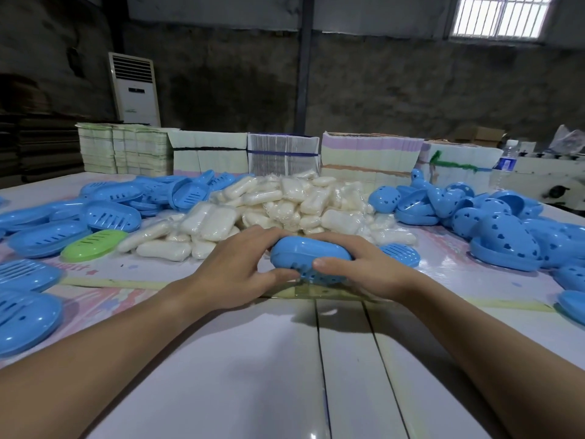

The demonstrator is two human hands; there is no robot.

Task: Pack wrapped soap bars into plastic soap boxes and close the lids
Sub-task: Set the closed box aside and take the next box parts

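At the worktop's near centre, left hand and right hand each clasp one end of a blue soap box; an even squeeze from both sides should seat its lid squarely.

Soap pile ahead (box halves flanking)

We note a packing workshop or warehouse: bare concrete walls, barred window, bulk heaps of wrapped soap bars, blue soap box halves, bundled flat cartons.
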